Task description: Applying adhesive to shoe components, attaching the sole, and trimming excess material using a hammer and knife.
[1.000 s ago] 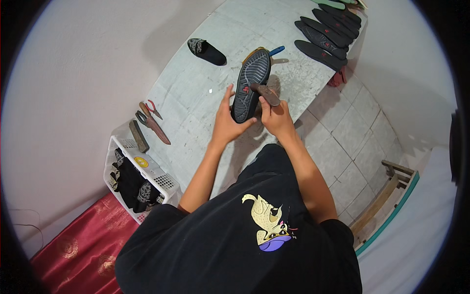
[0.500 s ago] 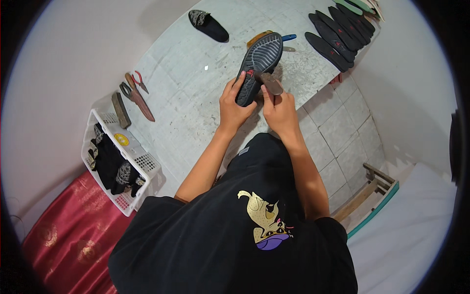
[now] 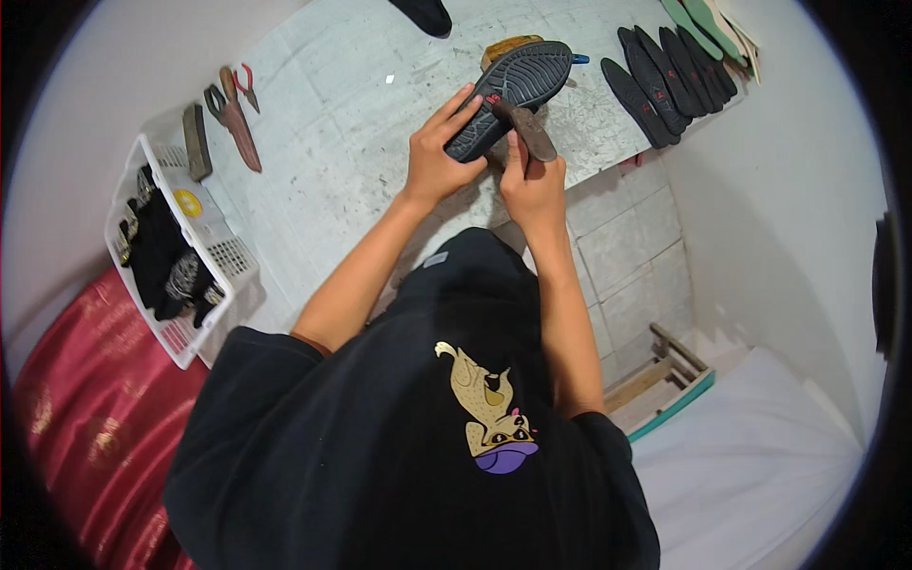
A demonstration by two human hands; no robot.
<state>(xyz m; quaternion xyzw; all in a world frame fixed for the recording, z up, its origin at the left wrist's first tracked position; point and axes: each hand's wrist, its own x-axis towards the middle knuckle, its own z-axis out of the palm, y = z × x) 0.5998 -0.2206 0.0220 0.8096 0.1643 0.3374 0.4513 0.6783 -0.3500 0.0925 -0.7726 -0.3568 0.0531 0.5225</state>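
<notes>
A black shoe (image 3: 524, 78) is held sole up over the table, its ribbed tread showing and a small red mark near its middle. Along the shoe's near-left side, my left hand (image 3: 441, 157) grips it with fingers over the edge and thumb underneath. My right hand (image 3: 532, 195) is closed on a hammer (image 3: 532, 133) with a worn, dark metal head. The narrow end of that head meets or hovers just over the sole by the red mark; I cannot tell which. Most of the handle is hidden in my fist.
Black soles (image 3: 638, 103) lie in a row at the table's right, beside green pieces (image 3: 698, 24). A white basket (image 3: 245, 261) of black shoe uppers stands left, near scissors (image 3: 217, 103), red-handled pliers (image 3: 248, 87) and a dark block (image 3: 197, 142). A yellowish-brown object (image 3: 508, 47) sits behind the shoe.
The view has shifted, so the basket and table tools appear farther left. The shoe has tilted, its toe turning rightward. Both hands keep their holds, and the hammer head stays close to the sole.
</notes>
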